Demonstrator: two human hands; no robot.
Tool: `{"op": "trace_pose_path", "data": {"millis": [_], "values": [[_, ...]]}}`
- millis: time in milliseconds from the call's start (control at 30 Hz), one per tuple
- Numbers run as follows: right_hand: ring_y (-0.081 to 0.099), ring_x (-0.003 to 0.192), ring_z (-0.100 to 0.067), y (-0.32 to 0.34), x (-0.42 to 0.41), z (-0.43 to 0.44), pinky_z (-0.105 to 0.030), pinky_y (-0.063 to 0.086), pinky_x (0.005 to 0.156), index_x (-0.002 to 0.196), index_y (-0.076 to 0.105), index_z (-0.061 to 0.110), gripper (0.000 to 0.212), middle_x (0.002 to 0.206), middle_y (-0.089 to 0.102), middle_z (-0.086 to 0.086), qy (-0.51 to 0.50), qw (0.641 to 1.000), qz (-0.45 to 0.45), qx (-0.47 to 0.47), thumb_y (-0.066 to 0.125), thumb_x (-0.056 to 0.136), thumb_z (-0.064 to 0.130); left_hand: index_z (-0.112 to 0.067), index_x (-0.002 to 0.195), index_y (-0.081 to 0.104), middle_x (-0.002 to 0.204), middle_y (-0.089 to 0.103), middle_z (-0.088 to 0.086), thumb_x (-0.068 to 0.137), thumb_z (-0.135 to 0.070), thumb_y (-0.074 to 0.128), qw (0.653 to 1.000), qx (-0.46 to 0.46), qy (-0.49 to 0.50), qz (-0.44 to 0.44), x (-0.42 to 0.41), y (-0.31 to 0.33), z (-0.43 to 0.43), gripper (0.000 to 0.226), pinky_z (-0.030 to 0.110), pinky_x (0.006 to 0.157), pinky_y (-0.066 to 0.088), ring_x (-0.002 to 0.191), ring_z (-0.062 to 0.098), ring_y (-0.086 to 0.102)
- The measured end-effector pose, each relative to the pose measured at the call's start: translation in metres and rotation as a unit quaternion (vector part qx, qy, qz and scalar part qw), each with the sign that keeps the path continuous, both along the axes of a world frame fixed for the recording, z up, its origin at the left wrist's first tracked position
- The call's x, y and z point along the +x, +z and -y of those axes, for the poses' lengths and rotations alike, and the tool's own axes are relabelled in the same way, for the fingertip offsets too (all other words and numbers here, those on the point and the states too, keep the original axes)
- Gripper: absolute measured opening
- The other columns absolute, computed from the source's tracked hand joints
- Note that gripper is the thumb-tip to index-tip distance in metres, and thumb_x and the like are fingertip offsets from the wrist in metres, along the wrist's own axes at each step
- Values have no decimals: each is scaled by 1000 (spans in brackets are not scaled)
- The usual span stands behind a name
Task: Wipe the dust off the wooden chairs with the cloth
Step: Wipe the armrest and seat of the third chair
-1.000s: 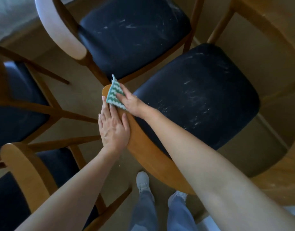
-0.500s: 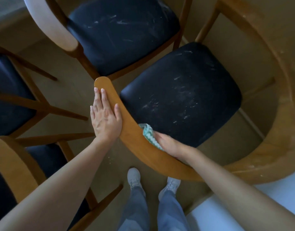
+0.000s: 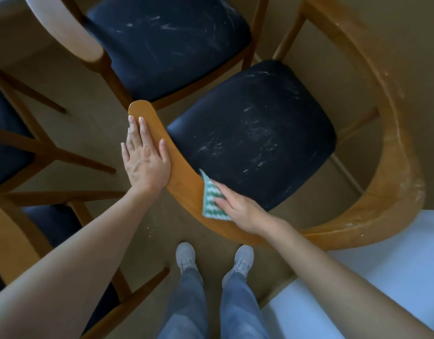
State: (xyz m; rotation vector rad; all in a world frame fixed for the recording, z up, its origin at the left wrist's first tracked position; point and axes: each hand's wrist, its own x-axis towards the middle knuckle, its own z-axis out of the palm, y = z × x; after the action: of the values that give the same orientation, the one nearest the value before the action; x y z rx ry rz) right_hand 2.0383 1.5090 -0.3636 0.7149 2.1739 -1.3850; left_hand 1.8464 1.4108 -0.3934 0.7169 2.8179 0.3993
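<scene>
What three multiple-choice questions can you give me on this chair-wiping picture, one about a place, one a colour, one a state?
1. Where does the cloth lie?
A) on the floor
B) on the near chair's curved backrest
C) on the far chair's seat

2. What colours is the cloth?
A) green and white
B) red
C) plain black

3. How is the left hand?
A) gripping the cloth
B) in a pocket
C) flat on the backrest, fingers straight

Answers: B, the right hand presses it onto the wood; A, its zigzag pattern shows both colours; C, the fingers lie straight along the rail.
</scene>
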Motion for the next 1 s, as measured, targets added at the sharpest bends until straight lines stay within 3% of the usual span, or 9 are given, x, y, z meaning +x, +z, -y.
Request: {"op": "trace_pose_path", "data": {"millis": [167,333,433,567,667,733,833,900,1000], "values": [[42,129,-22,-4,-45,17,-39,37,101,150,13,29,51,151,32,3,-33,997,-28,65,30,102,37,-15,151,2,159,-4,4,100,-41,23,1000,2,4,-4,1,0,-1,61,41,118,5,145,23,6],[43,128,-17,10,37,14,-33,36,95,148,19,28,48,151,32,6,-8,993,52,104,31,102,37,-16,151,0,159,-7,4,100,-42,22,1000,-1,1,10,1,4,-1,61,41,118,4,146,24,3],[45,125,-14,24,100,0,-29,30,97,142,32,31,43,140,47,9,45,967,114,221,39,100,35,-16,151,-1,159,-8,3,100,-44,21,1000,-4,-2,18,1,5,1,62,41,118,3,146,24,1],[49,119,-14,29,146,-25,-27,24,99,133,48,33,39,129,56,9,68,940,120,313,54,94,31,-18,151,-2,159,-10,2,100,-45,23,999,4,-18,43,-2,10,3,63,41,118,1,146,24,-3],[51,123,-15,21,146,-14,-31,28,97,136,48,29,46,128,58,8,78,935,68,338,43,92,41,-21,151,1,159,-9,2,100,-45,29,997,29,-45,60,-3,13,14,63,41,117,-1,146,24,-5],[33,132,-3,15,130,7,-28,23,101,146,27,30,64,143,38,16,88,946,35,309,21,87,54,-22,151,3,159,-7,3,100,-43,32,995,54,-58,66,0,12,29,63,40,117,0,146,24,-4],[-3,139,2,0,89,36,-22,4,110,143,-9,34,65,150,-5,23,71,954,-11,291,6,85,59,-21,151,3,159,-3,4,100,-40,35,991,90,-52,80,9,5,57,64,39,117,4,146,23,0],[-12,141,-4,-9,52,46,-24,0,110,143,-13,29,65,150,-17,18,79,945,-47,313,5,88,61,-20,151,3,159,0,5,100,-37,36,990,99,-26,97,13,0,75,63,38,117,7,146,22,4],[-17,141,-9,-19,4,51,-36,6,114,144,-11,29,63,150,-19,16,105,932,-84,336,6,91,58,-17,151,4,159,6,6,100,-36,35,987,107,13,121,18,-8,99,63,37,118,10,146,21,8]]}}
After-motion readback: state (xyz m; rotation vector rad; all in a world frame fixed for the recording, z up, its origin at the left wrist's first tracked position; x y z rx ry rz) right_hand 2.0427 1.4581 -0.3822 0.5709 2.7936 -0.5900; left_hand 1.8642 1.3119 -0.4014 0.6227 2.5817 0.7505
